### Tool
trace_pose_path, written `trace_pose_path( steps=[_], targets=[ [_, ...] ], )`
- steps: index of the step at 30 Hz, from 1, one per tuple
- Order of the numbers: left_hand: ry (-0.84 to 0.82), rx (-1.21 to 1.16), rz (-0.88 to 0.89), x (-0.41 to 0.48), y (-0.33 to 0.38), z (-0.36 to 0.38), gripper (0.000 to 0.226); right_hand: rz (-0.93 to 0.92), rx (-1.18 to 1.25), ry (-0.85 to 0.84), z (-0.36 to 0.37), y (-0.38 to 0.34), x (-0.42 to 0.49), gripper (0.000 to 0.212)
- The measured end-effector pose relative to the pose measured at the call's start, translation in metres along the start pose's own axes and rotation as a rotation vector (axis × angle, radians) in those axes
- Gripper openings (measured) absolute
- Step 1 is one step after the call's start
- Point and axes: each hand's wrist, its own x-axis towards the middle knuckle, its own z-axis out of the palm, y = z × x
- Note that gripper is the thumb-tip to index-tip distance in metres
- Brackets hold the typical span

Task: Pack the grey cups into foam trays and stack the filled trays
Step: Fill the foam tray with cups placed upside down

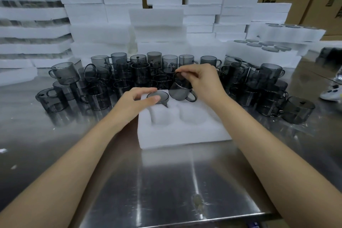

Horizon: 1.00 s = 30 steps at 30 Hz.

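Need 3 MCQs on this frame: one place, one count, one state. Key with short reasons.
1. Where is the cup under the left hand? A. on the steel table B. in the foam tray's far-left pocket C. on a cardboard box
2. How many of the tray's two near pockets are empty? A. none B. one C. two
3. How is the cup in the right hand? A. tilted, pinched at the rim B. lying on the table C. seated in a pocket
1 B: its base sticks up from that pocket. 2 C: both show only white foam. 3 A: fingertips pinch its rim; it leans over the tray.
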Motion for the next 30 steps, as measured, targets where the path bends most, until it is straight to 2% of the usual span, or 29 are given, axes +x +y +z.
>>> trace_pose_path(
  steps=[4, 9, 14, 20, 23, 26, 28, 30],
  targets=[
    [-0.003, -0.003, 0.001, 0.0, 0.0, 0.001, 0.027, 0.059, -0.071, -0.03, -0.004, 0.006, 0.002, 0.022],
    [-0.003, -0.006, 0.004, 0.0, 0.0, 0.001, 0.026, 0.044, -0.155, -0.025, -0.005, 0.004, 0.0, 0.025],
    [-0.011, -0.009, 0.007, -0.001, 0.0, 0.001, 0.026, 0.021, -0.259, -0.164, -0.008, 0.002, -0.001, 0.031],
    [-0.009, -0.011, 0.01, -0.001, 0.004, 0.002, 0.021, 0.077, -0.145, -0.227, -0.015, 0.008, -0.002, 0.02],
    [-0.006, -0.012, 0.01, -0.001, 0.003, 0.003, 0.022, 0.17, -0.025, -0.366, -0.026, 0.013, -0.004, 0.038],
    [-0.002, -0.017, 0.005, -0.001, 0.004, 0.004, 0.021, 0.201, -0.01, -0.487, -0.034, 0.018, -0.003, 0.061],
    [-0.002, -0.009, 0.003, -0.002, 0.005, 0.005, 0.021, 0.21, -0.012, -0.549, -0.037, 0.022, -0.002, 0.062],
    [0.001, -0.003, 0.007, -0.001, 0.004, 0.004, 0.021, 0.194, -0.05, -0.606, -0.036, 0.025, -0.002, 0.053]
  ],
)
